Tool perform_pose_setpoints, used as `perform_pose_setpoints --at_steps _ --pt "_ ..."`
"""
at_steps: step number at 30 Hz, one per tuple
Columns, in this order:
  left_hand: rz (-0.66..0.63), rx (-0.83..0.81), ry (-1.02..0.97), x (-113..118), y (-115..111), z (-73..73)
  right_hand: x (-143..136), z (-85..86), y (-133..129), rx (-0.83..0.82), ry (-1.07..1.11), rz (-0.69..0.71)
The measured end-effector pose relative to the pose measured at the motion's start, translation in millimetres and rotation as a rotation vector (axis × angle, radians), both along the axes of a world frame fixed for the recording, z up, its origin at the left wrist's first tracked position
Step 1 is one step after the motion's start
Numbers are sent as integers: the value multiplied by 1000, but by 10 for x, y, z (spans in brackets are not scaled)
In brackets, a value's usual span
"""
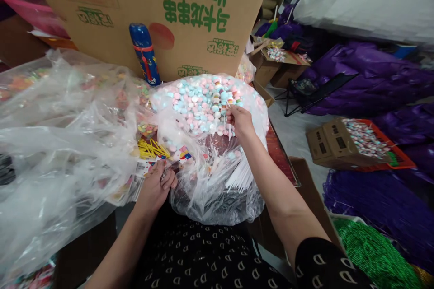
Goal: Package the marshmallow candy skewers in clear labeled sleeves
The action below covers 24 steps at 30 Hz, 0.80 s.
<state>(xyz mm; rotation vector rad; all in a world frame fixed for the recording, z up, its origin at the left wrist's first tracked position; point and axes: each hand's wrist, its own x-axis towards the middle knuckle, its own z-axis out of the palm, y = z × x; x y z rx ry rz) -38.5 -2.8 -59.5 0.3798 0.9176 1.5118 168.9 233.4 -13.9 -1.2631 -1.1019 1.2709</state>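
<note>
A large clear plastic bag of pink, blue and white candies (193,101) lies open in the middle. My right hand (240,121) is at its right side, fingers pinched on a thin white stick among skewered candies (217,99). White sticks (241,175) lie in a bundle on the plastic nearer to me. On the left, my left hand (161,178) has its fingers curled at the edge of a small printed card (152,165), just below yellow twist ties (152,148). Another printed piece (185,153) lies right of the ties.
Behind the bag stand a big cardboard box (203,18) and a blue bottle (144,54). Clear plastic bags (68,144) cover the left. To the right are a folding chair (318,92), a carton of wrapped candies (339,144) and green strands (376,253).
</note>
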Motion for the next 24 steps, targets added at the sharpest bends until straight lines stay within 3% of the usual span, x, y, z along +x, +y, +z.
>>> perform_pose_setpoints --at_steps 4,11,17,24 --pt "-13 43 -41 -20 31 2 191 -128 -468 -17 157 100" --pt "-21 52 -32 -37 80 67 503 -218 -1114 -28 99 227" --pt "-36 42 -12 -16 94 71 680 -210 -1385 -8 49 313" --pt "-46 27 10 -12 69 35 784 -268 -1509 19 -18 361"
